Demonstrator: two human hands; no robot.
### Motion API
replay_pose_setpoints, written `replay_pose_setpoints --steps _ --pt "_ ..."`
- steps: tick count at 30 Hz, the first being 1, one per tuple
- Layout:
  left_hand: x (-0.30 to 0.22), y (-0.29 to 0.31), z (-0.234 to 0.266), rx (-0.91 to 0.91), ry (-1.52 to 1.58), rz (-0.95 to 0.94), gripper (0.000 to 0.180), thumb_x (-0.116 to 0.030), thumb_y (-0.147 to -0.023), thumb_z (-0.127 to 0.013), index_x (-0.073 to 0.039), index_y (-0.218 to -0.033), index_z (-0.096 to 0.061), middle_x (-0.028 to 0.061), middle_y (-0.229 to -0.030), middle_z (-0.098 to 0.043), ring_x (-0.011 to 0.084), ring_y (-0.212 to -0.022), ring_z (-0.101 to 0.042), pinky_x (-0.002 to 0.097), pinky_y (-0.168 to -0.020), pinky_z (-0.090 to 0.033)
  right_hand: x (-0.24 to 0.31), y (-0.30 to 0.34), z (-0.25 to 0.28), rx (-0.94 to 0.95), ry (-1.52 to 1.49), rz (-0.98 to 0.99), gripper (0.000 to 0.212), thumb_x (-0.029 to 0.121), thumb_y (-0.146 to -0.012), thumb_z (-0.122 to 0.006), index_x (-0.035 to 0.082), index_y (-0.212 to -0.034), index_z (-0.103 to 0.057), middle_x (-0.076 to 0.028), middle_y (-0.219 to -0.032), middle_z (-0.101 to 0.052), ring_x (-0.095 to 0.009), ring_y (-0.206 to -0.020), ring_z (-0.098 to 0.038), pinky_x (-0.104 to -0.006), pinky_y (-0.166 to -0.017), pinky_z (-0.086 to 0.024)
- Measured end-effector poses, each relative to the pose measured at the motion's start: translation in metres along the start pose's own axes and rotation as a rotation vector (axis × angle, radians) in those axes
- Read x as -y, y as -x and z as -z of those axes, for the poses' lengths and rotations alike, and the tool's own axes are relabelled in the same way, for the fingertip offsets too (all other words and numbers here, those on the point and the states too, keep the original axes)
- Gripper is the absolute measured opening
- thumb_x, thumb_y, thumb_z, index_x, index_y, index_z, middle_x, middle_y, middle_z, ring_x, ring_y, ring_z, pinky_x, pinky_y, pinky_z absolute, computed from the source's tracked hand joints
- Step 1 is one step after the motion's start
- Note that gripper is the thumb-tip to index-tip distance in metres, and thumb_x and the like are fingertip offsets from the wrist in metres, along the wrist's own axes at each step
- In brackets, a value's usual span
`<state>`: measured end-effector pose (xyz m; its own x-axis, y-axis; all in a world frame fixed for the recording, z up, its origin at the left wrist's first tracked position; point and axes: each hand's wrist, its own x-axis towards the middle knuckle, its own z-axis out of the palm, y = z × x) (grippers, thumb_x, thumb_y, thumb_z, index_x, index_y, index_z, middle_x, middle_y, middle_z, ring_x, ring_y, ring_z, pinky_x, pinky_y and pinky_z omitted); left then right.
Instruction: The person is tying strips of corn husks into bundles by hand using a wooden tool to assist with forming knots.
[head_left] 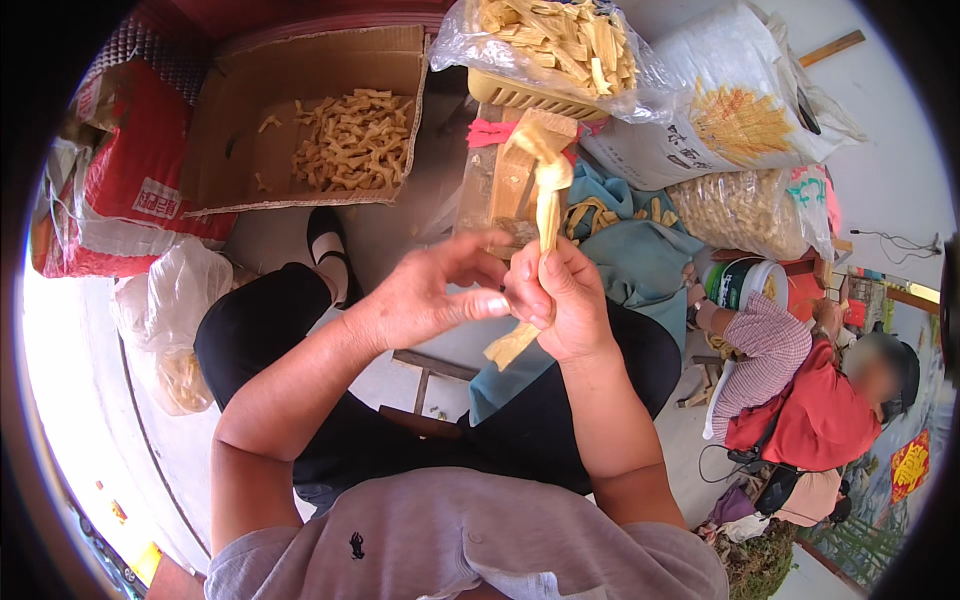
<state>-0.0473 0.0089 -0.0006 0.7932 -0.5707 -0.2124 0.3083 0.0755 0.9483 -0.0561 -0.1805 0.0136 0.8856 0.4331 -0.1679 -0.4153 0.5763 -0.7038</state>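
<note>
My right hand (pixel 568 300) is closed around a long pale-yellow strip (pixel 548 205), dry-looking and stiff. The strip stands upright, with a thick knot-like bend at its upper end and a flared lower end below my fist. Beside it, my left hand (pixel 440 285) has its fingers apart and holds nothing; its fingertips are slightly blurred and close to the right fingers. Whether they touch the strip, I cannot tell. Behind the strip stands a wooden board (pixel 510 185) with a pink cloth tie (pixel 490 133). A blue-green cloth (pixel 635 262) with several loose strips lies over my right leg.
Short knotted yellow pieces fill part of a cardboard box (pixel 225 150) at far left. A yellow basket (pixel 520 95) holds flat strips. White sacks (pixel 735 100), a filled clear bag (pixel 740 215) and a bucket (pixel 765 282) stand right. A seated person (pixel 800 400) in red is nearby.
</note>
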Motion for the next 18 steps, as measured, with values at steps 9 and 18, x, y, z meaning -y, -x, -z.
replay_pose_setpoints --steps 9,18 --pt "-0.008 0.003 -0.023 0.279 0.095 0.373 0.018 -0.02 -0.097 -0.053 -0.003 -0.095 -0.057 0.001 -0.068 -0.058 0.0078 -0.062 -0.055 0.0234 -0.06 -0.044 0.018 -0.006 0.018 -0.473 0.122 0.503 0.031 0.018 -0.096 -0.053 0.003 -0.121 -0.046 -0.009 -0.095 -0.06 -0.021 -0.085 -0.059 -0.0334 -0.079 -0.048" --pt "-0.011 0.003 -0.01 0.111 -0.066 0.202 0.048 -0.043 -0.1 -0.041 0.0 -0.098 -0.062 0.0003 -0.064 -0.048 0.0082 -0.06 -0.045 0.0237 -0.055 -0.039 0.017 -0.006 0.002 -0.021 1.375 0.633 0.031 0.021 -0.082 -0.071 0.003 -0.104 -0.059 -0.01 -0.09 -0.064 -0.026 -0.087 -0.061 -0.0371 -0.087 -0.043"
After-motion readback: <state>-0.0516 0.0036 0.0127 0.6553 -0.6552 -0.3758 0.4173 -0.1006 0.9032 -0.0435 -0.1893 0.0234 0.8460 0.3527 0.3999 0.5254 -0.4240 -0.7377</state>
